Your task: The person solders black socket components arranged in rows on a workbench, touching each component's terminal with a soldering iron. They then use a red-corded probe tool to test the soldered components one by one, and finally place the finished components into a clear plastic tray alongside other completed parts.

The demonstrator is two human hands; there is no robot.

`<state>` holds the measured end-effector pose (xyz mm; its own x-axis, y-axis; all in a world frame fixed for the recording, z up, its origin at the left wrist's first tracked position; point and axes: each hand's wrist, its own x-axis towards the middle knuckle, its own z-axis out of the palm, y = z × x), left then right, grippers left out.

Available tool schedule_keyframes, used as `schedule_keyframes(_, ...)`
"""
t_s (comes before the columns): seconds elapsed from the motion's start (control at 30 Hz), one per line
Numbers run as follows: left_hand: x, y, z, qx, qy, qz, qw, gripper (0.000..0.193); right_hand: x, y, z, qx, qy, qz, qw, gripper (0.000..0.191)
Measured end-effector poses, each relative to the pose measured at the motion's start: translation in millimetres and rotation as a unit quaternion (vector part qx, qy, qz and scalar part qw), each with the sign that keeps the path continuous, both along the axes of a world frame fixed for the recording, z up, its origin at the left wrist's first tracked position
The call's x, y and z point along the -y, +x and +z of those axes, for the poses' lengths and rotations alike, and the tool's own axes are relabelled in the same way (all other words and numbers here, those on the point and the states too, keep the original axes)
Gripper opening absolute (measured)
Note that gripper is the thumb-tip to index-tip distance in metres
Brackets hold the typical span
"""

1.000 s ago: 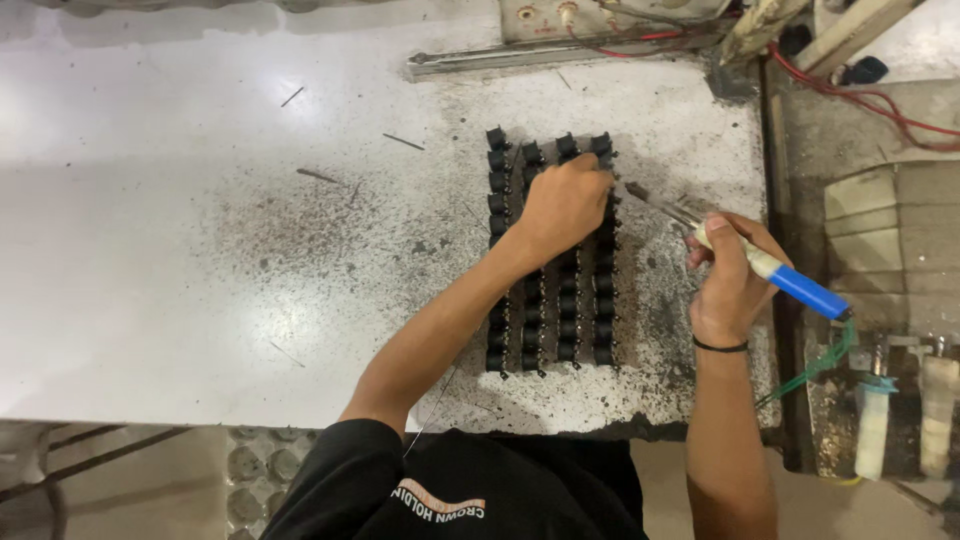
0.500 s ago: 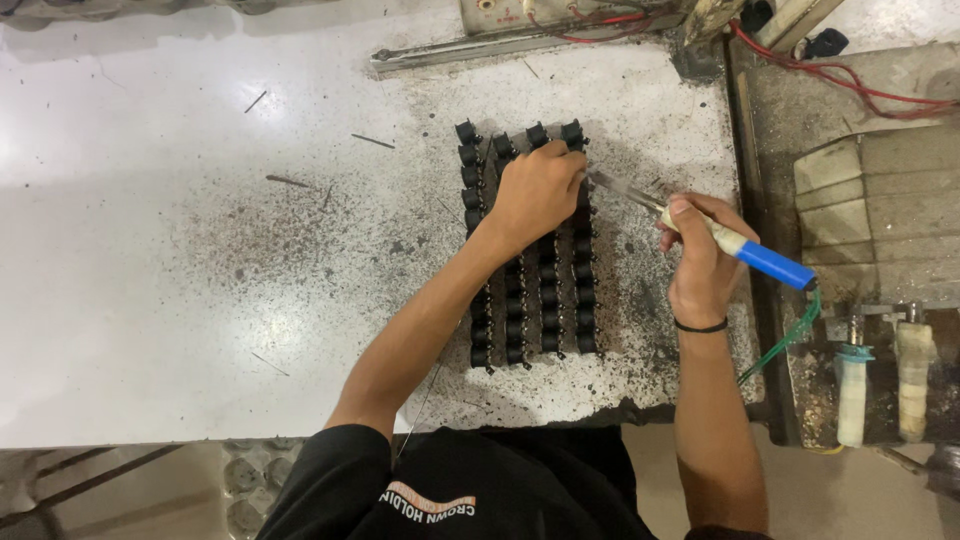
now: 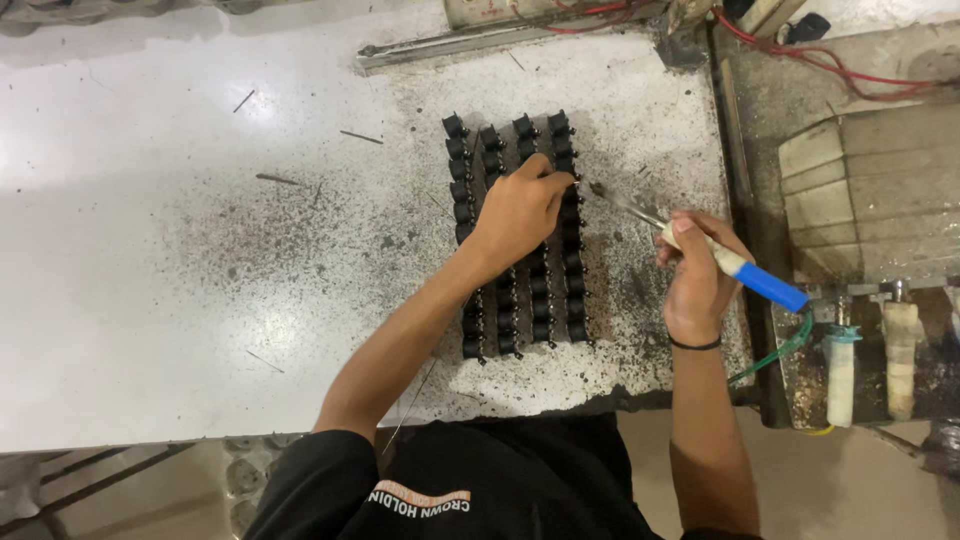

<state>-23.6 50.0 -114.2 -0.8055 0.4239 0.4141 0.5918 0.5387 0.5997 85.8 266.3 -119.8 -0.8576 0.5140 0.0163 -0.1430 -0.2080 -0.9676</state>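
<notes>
Centrally on the white table (image 3: 150, 260), four rows of small black parts (image 3: 515, 235) are laid out on a scorched patch. The left hand (image 3: 520, 212) is rested over the rows, its fingertips pinched together at the right-hand row. A blue-handled soldering iron (image 3: 705, 250) is clamped in the right hand (image 3: 700, 280), its tip just beside those fingertips. A green cord (image 3: 785, 350) trails from the handle.

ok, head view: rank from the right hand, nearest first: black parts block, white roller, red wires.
1. black parts block, just left of the right hand.
2. white roller, lower right.
3. red wires, top right, farthest.
</notes>
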Motion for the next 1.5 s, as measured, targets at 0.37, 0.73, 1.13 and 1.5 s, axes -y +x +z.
schedule_keyframes(0.37,-6,-10,-17,0.018,-0.012,-0.012,1.0,0.008,7,-5,7,0.025,0.018,0.025,0.999,0.025)
schedule_keyframes(0.73,-3,-21,-37,0.005,-0.068,0.026,0.997,0.009,-20,-25,-68,0.094,0.252,0.07,0.96,0.035)
schedule_keyframes(1.13,5,-28,-41,0.031,-0.067,0.029,0.997,0.012,-58,-83,-56,0.365,0.25,0.331,0.833,0.064)
schedule_keyframes(1.5,2,-22,-42,0.021,-0.052,0.037,0.998,0.011,-60,-93,-57,0.372,0.217,0.346,0.833,0.068)
